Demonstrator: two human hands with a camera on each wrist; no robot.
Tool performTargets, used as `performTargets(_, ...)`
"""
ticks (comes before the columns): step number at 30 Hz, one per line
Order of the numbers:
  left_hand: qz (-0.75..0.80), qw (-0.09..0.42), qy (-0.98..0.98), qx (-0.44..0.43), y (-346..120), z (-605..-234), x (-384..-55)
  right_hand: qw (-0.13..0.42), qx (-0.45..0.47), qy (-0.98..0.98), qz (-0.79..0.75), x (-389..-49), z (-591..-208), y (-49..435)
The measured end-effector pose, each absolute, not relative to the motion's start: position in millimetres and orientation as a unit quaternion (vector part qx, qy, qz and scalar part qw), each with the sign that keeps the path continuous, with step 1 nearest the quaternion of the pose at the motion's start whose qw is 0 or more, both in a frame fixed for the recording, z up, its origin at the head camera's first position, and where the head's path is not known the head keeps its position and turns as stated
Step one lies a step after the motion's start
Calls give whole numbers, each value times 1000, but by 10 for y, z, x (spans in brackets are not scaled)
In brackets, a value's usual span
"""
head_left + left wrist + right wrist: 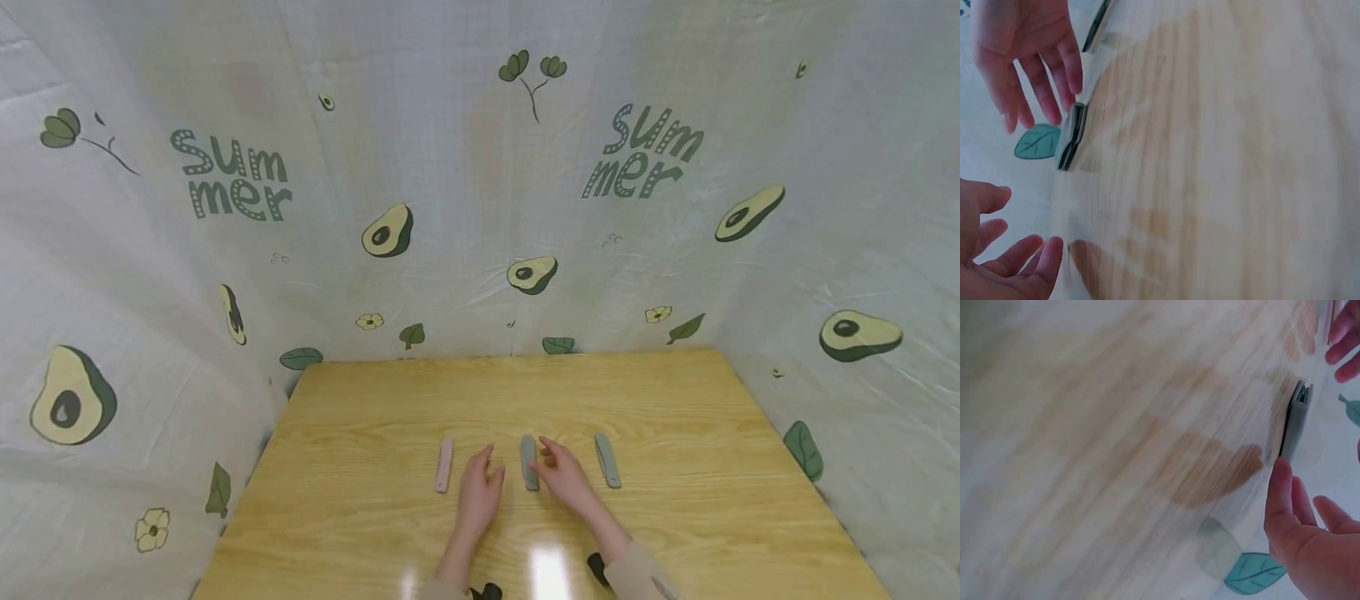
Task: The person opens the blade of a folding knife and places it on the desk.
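Observation:
Three slim, flat pieces that look like folded pocket knives lie apart in a row on the wooden table: a pink folding knife [444, 465] at left, a grey-green folding knife [528, 458] in the middle, another grey-green folding knife [608, 461] at right. My left hand [478, 493] hovers between the pink and middle ones, fingers relaxed, nothing held. From the right, my right hand [566, 481] reaches beside the middle knife, its thumb overlapping that knife's edge in the head view. Seen in the left wrist view, the middle knife [1072, 136] has a dark lengthwise slot and lies between both hands.
The light wooden table [360, 417] ends at a white cloth [450, 167] printed with avocados, leaves and "summer", hanging at the back and both sides. A dark strap [597, 569] shows at the right wrist, by a beige sleeve [637, 573].

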State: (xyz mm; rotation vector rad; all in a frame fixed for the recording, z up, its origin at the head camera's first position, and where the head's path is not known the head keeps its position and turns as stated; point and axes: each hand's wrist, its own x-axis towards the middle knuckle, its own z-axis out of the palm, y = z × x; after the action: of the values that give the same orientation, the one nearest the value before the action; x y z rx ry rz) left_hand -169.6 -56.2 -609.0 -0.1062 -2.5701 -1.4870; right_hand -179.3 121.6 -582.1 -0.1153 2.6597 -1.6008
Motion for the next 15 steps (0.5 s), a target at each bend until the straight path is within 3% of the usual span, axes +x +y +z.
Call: performTargets(15, -574, 49, -817, 21, -375, -6097, -1856, 23, 14, 835, -549, -1955, -5932, 1098)
